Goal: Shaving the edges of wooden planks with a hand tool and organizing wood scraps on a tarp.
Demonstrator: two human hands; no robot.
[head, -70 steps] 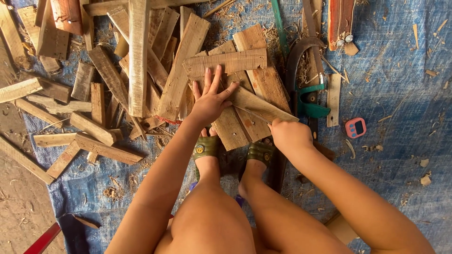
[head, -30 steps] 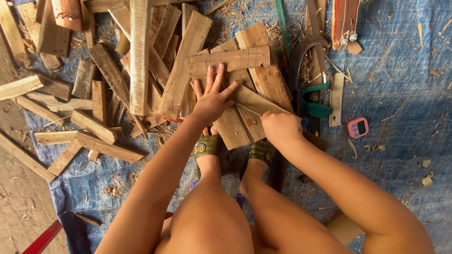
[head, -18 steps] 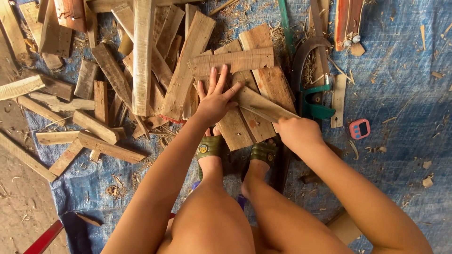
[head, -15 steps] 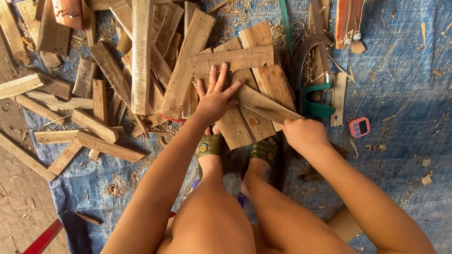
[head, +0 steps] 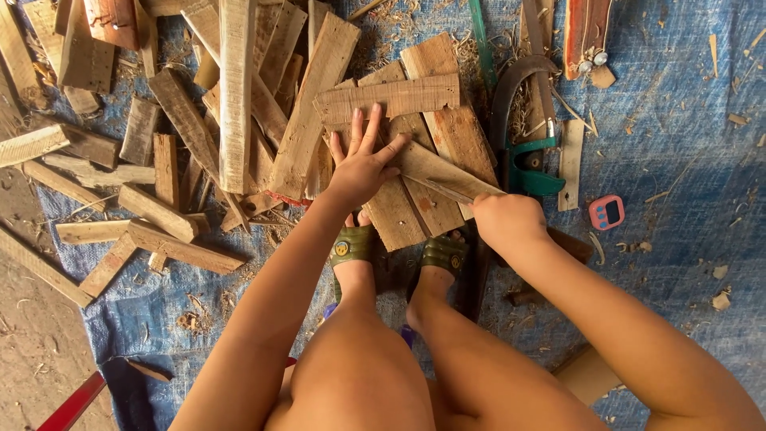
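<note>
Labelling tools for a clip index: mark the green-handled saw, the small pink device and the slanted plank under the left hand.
green-handled saw (head: pixel 533 169): head view, on its green handle.
small pink device (head: pixel 606 212): head view, on its dark middle.
slanted plank (head: pixel 435 169): head view, on its bare middle, between the hands.

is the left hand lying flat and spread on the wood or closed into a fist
Flat and spread. The left hand rests palm-down with fingers fanned apart across the wooden planks.

planks (head: pixel 435 172): rough matt wood | tarp (head: pixel 678 160): woven blue plastic | sandals (head: pixel 353 243): green rubbery
</note>
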